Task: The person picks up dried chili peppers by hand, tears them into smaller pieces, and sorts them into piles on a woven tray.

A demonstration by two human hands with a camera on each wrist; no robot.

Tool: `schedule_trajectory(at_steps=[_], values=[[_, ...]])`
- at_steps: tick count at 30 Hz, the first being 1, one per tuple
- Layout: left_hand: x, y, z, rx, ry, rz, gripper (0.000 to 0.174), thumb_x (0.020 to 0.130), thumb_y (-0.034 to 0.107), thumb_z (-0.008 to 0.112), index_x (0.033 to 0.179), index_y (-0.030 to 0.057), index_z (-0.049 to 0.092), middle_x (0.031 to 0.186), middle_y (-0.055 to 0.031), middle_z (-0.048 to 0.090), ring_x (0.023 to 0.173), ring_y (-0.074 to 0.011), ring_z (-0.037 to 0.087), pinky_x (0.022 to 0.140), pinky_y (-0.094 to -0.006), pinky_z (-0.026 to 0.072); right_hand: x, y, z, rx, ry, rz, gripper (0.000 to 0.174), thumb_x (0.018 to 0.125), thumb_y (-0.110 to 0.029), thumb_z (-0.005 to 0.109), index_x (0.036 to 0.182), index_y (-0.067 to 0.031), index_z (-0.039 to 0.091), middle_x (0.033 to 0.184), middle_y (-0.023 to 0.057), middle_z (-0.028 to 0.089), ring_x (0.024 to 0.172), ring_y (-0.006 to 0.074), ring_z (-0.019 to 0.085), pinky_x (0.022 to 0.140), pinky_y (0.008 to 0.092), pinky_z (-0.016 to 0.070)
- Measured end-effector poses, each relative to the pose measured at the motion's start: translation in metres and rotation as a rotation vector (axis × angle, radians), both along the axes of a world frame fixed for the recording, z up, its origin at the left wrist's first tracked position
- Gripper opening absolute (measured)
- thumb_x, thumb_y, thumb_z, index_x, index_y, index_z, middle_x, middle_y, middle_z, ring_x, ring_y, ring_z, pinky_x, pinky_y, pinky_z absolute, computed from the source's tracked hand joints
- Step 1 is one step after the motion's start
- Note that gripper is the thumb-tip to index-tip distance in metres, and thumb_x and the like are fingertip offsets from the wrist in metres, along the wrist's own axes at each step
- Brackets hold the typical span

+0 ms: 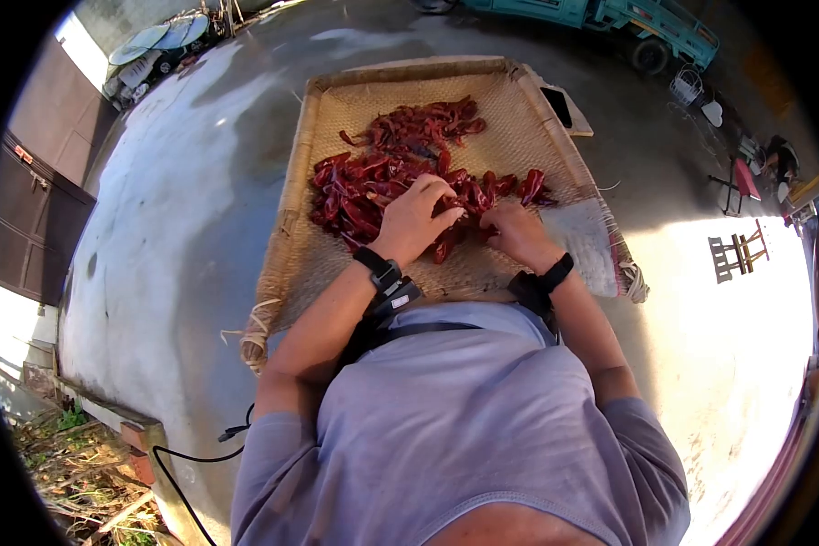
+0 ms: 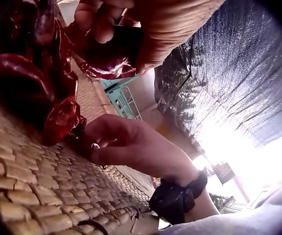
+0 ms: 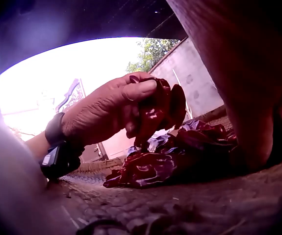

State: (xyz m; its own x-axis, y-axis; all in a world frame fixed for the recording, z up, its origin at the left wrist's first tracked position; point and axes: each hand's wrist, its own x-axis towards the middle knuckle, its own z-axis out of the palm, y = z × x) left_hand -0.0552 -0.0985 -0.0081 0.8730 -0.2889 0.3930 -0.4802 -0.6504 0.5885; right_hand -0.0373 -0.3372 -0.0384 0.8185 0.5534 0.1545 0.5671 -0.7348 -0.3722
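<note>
Dried red chili peppers lie heaped across the middle of a woven tray. At the front of the heap my left hand grips a few peppers, held between thumb and curled fingers just above the pile. My right hand is beside it, lower and to the right. In the left wrist view its thumb and forefinger pinch the dark end of one split chili, close over the weave. The palm side of my right hand is mostly dark in its own wrist view.
A smaller heap of flatter, duller chilies lies toward the tray's far end. A pale cloth-like patch covers the tray's right front. A dark phone-like slab sits outside the right rim. Small stools and a teal vehicle stand beyond.
</note>
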Motion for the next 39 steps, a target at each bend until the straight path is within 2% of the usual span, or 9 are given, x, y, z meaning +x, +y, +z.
schedule_trajectory(at_steps=[4,9,13,19,26,29,31,36,39], values=[[0.009,0.004,0.0,-0.198,0.124,0.052,0.038,0.093,0.038,0.067,0.109,0.0043,0.062,0.101,-0.0133,0.065,0.095,-0.0313,0.064,0.078,-0.0396,0.0508,-0.001,-0.007,0.011,0.108,0.077,-0.029,0.026,0.076,-0.009,0.066,0.101,-0.0092,0.061,0.091,0.013,0.063,0.096,0.0361,0.059,0.082,0.0447,0.0489],[0.008,0.0,0.007,-0.571,0.481,0.035,0.034,0.098,0.029,0.064,0.116,0.0031,0.052,0.087,-0.0074,0.063,0.07,-0.0109,0.06,0.062,-0.0295,0.0495,-0.002,-0.035,0.037,-0.026,0.076,-0.429,0.036,0.076,-0.011,0.071,0.108,-0.0073,0.058,0.1,0.0138,0.064,0.102,0.034,0.061,0.082,0.0436,0.0495],[0.01,0.001,0.003,-0.669,0.587,-0.125,0.03,0.098,0.025,0.064,0.118,0.0048,0.052,0.097,-0.004,0.063,0.075,-0.0091,0.06,0.064,-0.0241,0.0492,-0.003,-0.042,0.033,-0.096,-0.311,-0.581,0.041,0.082,-0.016,0.07,0.118,-0.0055,0.055,0.115,0.0162,0.062,0.105,0.0328,0.062,0.083,0.0438,0.0498],[0.005,-0.018,-0.01,-0.591,0.523,-0.287,0.036,0.094,0.015,0.067,0.124,0.001,0.053,0.103,-0.007,0.063,0.091,-0.0108,0.06,0.079,-0.0274,0.0503,-0.022,0.022,0.049,0.509,0.16,0.031,0.044,0.088,-0.019,0.069,0.127,-0.0045,0.055,0.115,0.0165,0.064,0.105,0.0308,0.064,0.088,0.0372,0.0496],[-0.006,-0.014,0.012,-0.528,0.708,-0.168,0.025,0.096,0.005,0.058,0.121,0.0045,0.06,0.103,-0.0058,0.061,0.088,-0.0163,0.061,0.076,-0.0286,0.05,-0.012,-0.015,0.032,0.412,0.112,-0.206,0.039,0.085,-0.018,0.07,0.121,-0.0039,0.061,0.11,0.0153,0.068,0.098,0.0313,0.067,0.082,0.0375,0.0512],[0.006,-0.011,-0.012,-0.241,0.214,-0.048,0.021,0.099,0.008,0.057,0.119,0.008,0.062,0.113,-0.0041,0.053,0.088,-0.0121,0.059,0.075,-0.0259,0.0503,-0.014,-0.039,0.037,0.15,-0.177,-0.44,0.042,0.085,-0.019,0.071,0.122,-0.004,0.059,0.111,0.0169,0.066,0.1,0.0363,0.064,0.087,0.0404,0.0502],[0.008,-0.01,-0.009,-0.328,0.27,-0.065,0.02,0.099,0.009,0.057,0.118,0.0096,0.064,0.113,-0.0036,0.05,0.085,-0.0118,0.058,0.072,-0.0252,0.05,-0.013,-0.044,0.038,0.037,-0.34,-0.562,0.045,0.086,-0.019,0.07,0.127,-0.0057,0.055,0.117,0.0151,0.062,0.103,0.0348,0.061,0.089,0.0391,0.0499],[0.002,-0.021,0.001,-0.596,0.521,-0.149,0.021,0.098,0.008,0.059,0.118,0.0054,0.061,0.109,-0.0045,0.06,0.087,-0.0105,0.062,0.071,-0.0248,0.0514,-0.025,0.004,0.045,0.633,0.146,-0.037,0.042,0.09,-0.021,0.067,0.127,-0.005,0.053,0.117,0.0163,0.063,0.101,0.0384,0.062,0.084,0.0445,0.0509],[-0.001,-0.025,-0.001,-0.509,0.477,-0.177,0.025,0.096,0.007,0.06,0.121,0.0045,0.058,0.112,-0.0057,0.061,0.096,-0.0128,0.062,0.078,-0.0274,0.0517,-0.027,0.016,0.039,0.447,0.175,-0.044,0.041,0.092,-0.019,0.063,0.128,-0.0027,0.054,0.118,0.0217,0.063,0.108,0.0373,0.063,0.09,0.0397,0.0504]])
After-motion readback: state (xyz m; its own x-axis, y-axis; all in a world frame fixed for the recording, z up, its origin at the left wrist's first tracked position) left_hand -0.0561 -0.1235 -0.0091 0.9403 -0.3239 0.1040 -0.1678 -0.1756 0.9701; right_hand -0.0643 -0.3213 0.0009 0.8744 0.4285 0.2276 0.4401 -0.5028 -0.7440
